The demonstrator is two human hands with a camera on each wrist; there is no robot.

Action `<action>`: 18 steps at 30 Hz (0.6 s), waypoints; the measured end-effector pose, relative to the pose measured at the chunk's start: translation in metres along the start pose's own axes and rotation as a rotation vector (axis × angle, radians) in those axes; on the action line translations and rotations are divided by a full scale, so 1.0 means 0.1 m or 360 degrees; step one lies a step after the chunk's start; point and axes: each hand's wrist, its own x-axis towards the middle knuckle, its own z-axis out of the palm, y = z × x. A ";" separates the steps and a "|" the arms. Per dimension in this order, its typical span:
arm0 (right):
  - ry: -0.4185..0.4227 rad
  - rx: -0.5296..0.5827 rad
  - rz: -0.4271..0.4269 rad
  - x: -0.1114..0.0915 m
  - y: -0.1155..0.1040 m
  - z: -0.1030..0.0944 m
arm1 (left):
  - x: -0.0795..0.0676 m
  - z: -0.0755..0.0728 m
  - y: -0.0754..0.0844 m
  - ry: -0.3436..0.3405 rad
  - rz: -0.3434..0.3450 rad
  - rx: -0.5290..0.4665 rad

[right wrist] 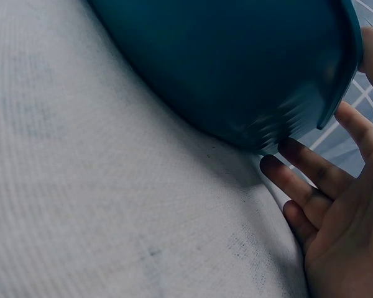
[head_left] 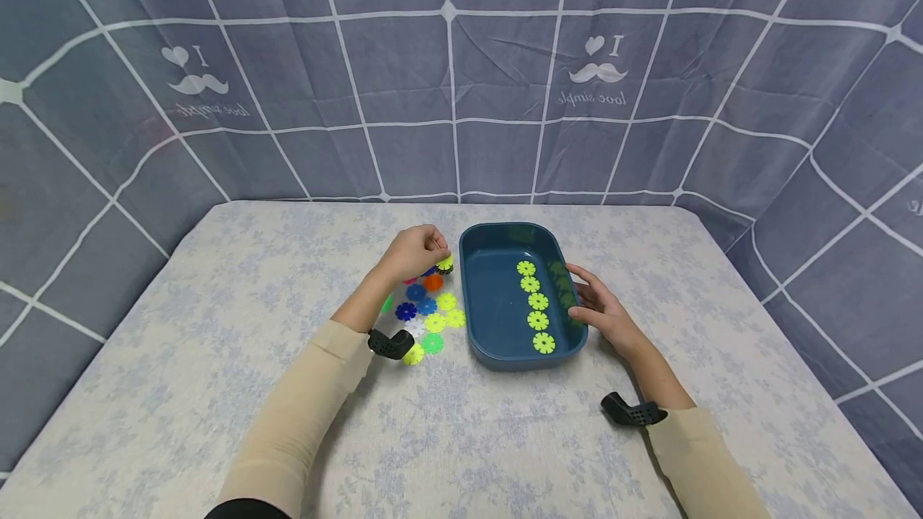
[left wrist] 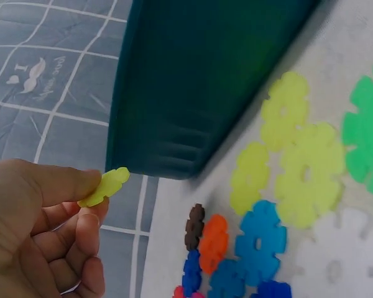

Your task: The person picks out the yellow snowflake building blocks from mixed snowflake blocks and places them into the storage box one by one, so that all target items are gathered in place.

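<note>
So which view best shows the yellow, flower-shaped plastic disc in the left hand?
Left wrist view: the pinched yellow disc appears large, its notched edge clear. Head shows it small; right wrist doesn't show it.

We see a grey-blue curtain [head_left: 505, 62] with white grid lines at the far, left and right sides, mirrored moustache prints [head_left: 598, 73] on its far stretch. Nearer, we have a pale table [head_left: 505, 439] with faint blue patterning.
</note>
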 end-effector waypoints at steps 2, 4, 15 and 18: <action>0.0002 -0.0005 0.0000 -0.01 0.00 0.00 | 0.01 0.00 0.03 0.0025 0.0002 0.0006; 0.0000 -0.0013 0.0001 -0.02 0.00 0.00 | 0.03 -0.01 0.06 0.0051 0.0001 0.0008; 0.0003 -0.0028 -0.0002 -0.01 -0.02 0.01 | 0.15 -0.03 0.25 0.0135 0.0059 -0.0016; 0.0005 -0.0035 0.0009 -0.01 -0.02 0.01 | 0.18 -0.02 0.31 0.0126 0.0082 -0.0020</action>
